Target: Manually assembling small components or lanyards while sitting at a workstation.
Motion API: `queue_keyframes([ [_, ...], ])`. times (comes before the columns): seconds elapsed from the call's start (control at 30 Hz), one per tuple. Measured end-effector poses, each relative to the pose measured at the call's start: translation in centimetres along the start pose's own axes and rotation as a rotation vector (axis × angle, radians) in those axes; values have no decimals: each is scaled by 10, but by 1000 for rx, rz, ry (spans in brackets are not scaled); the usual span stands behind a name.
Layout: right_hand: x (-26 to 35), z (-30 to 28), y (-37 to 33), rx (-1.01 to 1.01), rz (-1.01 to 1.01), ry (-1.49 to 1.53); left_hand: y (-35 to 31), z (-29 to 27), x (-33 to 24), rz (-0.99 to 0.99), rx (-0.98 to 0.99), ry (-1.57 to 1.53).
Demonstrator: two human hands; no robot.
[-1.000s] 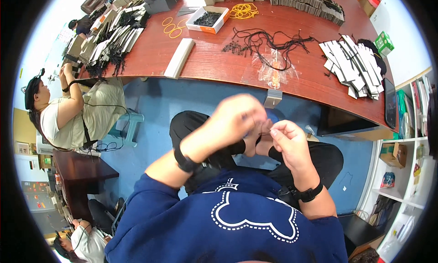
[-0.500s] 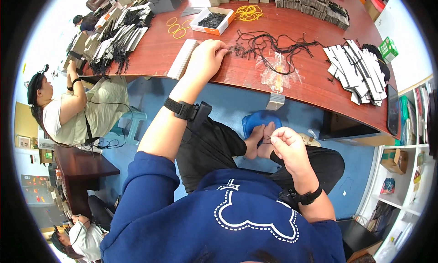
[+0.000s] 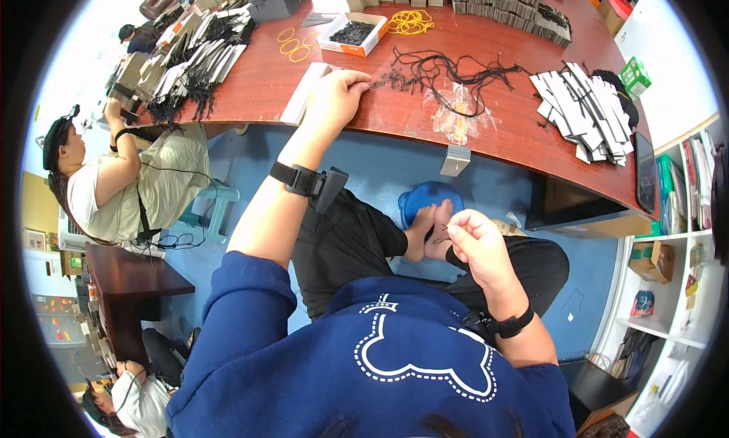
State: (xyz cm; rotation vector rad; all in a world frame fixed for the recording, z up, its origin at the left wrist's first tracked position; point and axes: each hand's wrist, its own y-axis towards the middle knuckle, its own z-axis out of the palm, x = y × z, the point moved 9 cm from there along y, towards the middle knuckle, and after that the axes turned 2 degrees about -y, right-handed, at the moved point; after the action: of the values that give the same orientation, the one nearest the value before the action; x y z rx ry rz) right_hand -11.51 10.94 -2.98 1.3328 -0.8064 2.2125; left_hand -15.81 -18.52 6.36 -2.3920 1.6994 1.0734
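Observation:
My left hand (image 3: 336,98) rests over the front edge of the red-brown table. Its thumb and fingertips are pinched together at the thin knotted ends of a tangle of black cords (image 3: 456,67), which spreads to the right. Under and beside that hand lies a long white stack of card strips (image 3: 305,94). My right hand (image 3: 480,244) is raised above my lap, thumb and forefinger closed on a thin black cord (image 3: 443,236); a small loop of it sticks out to the left.
A grey-white block (image 3: 456,160) sticks out at the table edge by clear tape (image 3: 457,117). An open box of small black pieces (image 3: 353,35), yellow rubber bands (image 3: 411,22) and white tagged strips (image 3: 583,111) lie around. A co-worker (image 3: 99,180) sits at left.
The left hand's fingers have straightened a little at the cord ends. My right hand stays nearly in place, with the cord loop showing more clearly. The view has shifted slightly.

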Motion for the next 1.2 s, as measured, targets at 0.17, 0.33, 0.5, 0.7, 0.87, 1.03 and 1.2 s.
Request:
queue_keyframes([
  [0.17,-3,0,5,20,18,11,58,-31,-4,138,-90,140],
  [0.33,-10,-9,11,7,50,-10,129,6,26,52,255,374],
  [0.5,-18,-32,14,-33,76,69,148,37,39,124,401,470],
  [0.7,-28,-43,22,-41,107,115,159,37,52,151,310,439],
  [0.87,-34,-37,25,-13,140,99,159,25,53,101,199,446],
  [1.03,-33,-36,24,-4,100,96,157,11,54,60,154,430],
  [1.2,-31,-35,19,-14,82,37,158,-5,58,84,-43,275],
])
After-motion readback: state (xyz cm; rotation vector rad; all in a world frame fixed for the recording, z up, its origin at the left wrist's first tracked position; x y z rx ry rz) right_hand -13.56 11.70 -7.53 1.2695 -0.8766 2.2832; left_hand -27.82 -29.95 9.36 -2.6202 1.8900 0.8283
